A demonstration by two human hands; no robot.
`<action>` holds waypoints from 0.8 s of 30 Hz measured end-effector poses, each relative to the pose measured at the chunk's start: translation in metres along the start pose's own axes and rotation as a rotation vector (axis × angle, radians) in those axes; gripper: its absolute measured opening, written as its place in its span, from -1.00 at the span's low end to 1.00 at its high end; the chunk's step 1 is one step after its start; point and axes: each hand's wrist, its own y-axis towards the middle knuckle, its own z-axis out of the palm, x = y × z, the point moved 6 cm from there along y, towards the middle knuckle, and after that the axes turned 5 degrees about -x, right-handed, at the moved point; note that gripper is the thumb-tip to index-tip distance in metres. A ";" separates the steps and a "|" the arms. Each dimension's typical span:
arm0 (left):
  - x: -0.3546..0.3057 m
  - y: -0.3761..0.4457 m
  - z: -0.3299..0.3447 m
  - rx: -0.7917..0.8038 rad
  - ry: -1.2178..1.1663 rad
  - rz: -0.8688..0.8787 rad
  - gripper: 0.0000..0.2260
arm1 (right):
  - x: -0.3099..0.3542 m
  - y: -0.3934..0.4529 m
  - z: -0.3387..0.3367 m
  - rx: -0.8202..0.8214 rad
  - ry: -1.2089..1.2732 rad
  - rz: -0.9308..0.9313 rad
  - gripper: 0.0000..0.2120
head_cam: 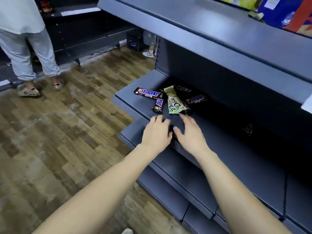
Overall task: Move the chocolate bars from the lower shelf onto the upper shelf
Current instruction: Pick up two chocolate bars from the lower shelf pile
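My left hand [156,132] and right hand [190,134] hover, fingers spread and empty, over the dark grey metal lower shelf [211,159]; at twelve o'clock lies its pile of brown Snickers and green Dove chocolate bars [172,100].

Wood-plank floor [67,132], worn pale in spots. Far left a bystander [25,39] stands w/ back turned: white top, light jeans, sandals. Dark crate [135,40] on the floor farther back, w/ another person's white shoe [148,54] just beside it. Top right, a blue-and-red bag [287,12] and a yellow-green pack [236,1] near it.
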 end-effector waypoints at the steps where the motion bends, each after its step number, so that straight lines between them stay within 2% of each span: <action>1: 0.004 0.008 0.004 0.004 0.002 0.009 -0.62 | 0.000 0.007 0.006 -0.005 0.004 0.014 -0.43; 4: 0.014 0.030 0.014 0.015 0.025 0.043 -0.52 | -0.002 0.021 0.020 -0.072 -0.053 0.025 -0.41; 7: 0.022 0.052 0.020 0.093 0.012 0.036 -0.24 | -0.009 0.030 0.030 -0.199 -0.170 0.000 -0.36; 11: 0.034 0.072 0.026 0.242 -0.054 -0.068 0.02 | -0.013 0.047 0.039 -0.214 -0.263 -0.036 -0.33; 15: 0.037 0.070 0.029 0.234 -0.071 -0.068 0.04 | -0.016 0.056 0.040 -0.217 -0.257 -0.048 -0.43; 21: 0.032 0.068 0.026 0.206 -0.132 -0.081 0.01 | -0.031 0.039 0.023 -0.485 -0.051 0.025 -0.80; 24: 0.030 0.069 0.024 0.213 -0.139 -0.097 -0.01 | -0.047 0.025 0.016 -0.529 0.007 0.075 -0.90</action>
